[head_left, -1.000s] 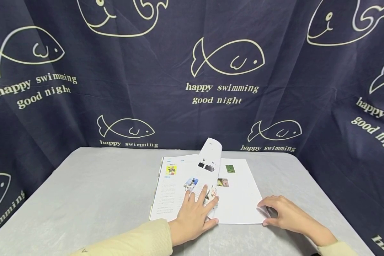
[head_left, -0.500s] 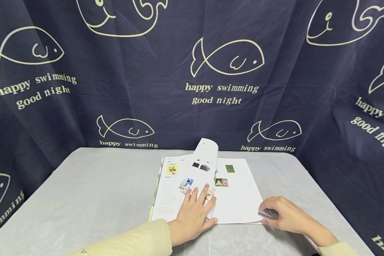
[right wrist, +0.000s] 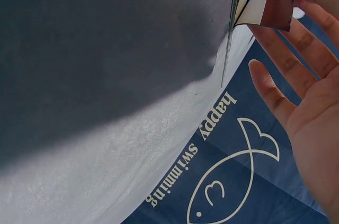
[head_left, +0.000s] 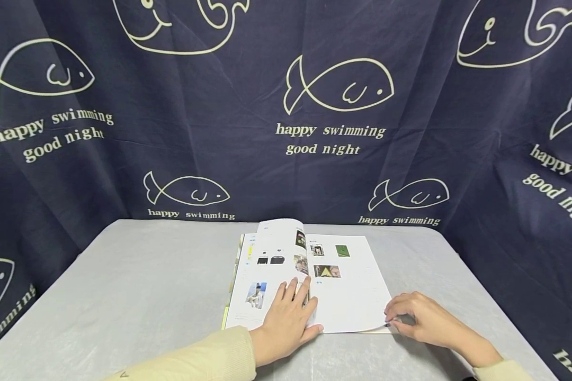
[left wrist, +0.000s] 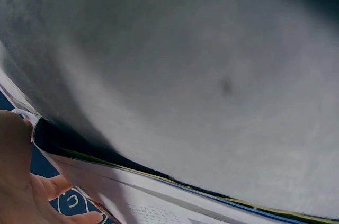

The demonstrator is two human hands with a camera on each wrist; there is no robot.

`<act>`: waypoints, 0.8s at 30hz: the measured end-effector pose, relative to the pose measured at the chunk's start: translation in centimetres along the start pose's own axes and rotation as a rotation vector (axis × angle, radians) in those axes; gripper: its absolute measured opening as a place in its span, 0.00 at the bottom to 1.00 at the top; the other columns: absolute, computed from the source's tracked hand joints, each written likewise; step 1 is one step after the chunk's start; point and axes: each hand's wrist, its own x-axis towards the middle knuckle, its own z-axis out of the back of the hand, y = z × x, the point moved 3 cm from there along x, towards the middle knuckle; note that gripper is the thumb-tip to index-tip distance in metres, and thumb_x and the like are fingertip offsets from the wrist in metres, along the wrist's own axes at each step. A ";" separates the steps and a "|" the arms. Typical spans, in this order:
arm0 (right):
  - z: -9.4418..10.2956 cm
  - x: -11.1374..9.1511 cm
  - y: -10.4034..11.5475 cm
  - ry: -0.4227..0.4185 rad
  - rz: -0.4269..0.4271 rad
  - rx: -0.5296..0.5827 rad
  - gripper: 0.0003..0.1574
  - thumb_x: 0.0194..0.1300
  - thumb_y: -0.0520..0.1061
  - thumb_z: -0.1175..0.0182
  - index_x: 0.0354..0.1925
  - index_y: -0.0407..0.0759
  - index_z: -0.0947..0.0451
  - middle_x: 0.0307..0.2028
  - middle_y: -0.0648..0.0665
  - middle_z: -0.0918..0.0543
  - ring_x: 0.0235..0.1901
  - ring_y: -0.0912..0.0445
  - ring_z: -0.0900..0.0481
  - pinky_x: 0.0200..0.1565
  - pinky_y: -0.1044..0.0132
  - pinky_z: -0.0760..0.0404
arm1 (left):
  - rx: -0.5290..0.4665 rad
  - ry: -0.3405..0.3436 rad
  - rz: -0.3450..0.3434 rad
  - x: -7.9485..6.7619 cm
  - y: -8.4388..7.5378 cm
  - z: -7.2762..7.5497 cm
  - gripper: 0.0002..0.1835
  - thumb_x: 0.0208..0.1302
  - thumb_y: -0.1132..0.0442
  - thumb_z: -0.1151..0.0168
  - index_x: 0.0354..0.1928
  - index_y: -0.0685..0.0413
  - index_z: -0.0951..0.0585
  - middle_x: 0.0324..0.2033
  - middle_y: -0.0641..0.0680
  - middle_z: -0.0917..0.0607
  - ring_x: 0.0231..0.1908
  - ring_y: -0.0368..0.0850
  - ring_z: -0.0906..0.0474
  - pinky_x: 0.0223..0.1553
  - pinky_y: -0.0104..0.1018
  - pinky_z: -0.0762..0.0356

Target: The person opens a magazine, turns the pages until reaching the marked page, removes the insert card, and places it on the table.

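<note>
An open magazine [head_left: 348, 304] lies on the table in the head view, showing white pages with small photos. One left page [head_left: 276, 243] bows up at its top edge, over the leaves under it. My left hand [head_left: 288, 320] rests on the left page near the spine, fingers spread and straight. At the lower right corner, my right hand [head_left: 426, 320] pinches the page corner [right wrist: 278, 4] between thumb and fingers, and the corner lifts off the leaves below. In the left wrist view the magazine's lower edge [left wrist: 159, 181] runs past my left hand [left wrist: 26, 181].
A grey cloth covers the table [head_left: 148, 286] around the magazine. Behind it and on both sides hangs a dark blue curtain [head_left: 248, 159] with fish drawings and lettering.
The raised page has swung left and flattened, uncovering more photos on the right page. The lower right corner has come up in my right hand. My left hand has stayed nearly still.
</note>
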 end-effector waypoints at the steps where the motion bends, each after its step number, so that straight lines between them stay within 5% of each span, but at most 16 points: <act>1: 0.0 0.0 0.0 0.001 0.003 0.001 0.18 0.36 0.35 0.32 0.25 0.57 0.20 0.29 0.62 0.20 0.31 0.66 0.23 0.39 0.75 0.33 | 0.000 0.001 -0.002 0.0 0.0 0.0 0.29 0.62 0.34 0.61 0.54 0.44 0.29 0.64 0.59 0.37 0.61 0.58 0.38 0.59 0.52 0.40; 24: 0.1 0.6 0.4 -0.063 0.039 -0.003 0.18 0.32 0.35 0.30 0.22 0.56 0.22 0.28 0.58 0.19 0.30 0.65 0.23 0.38 0.76 0.33 | 0.009 -0.007 -0.013 -0.1 -0.2 -0.1 0.29 0.62 0.34 0.59 0.51 0.46 0.28 0.57 0.57 0.28 0.54 0.58 0.31 0.54 0.50 0.37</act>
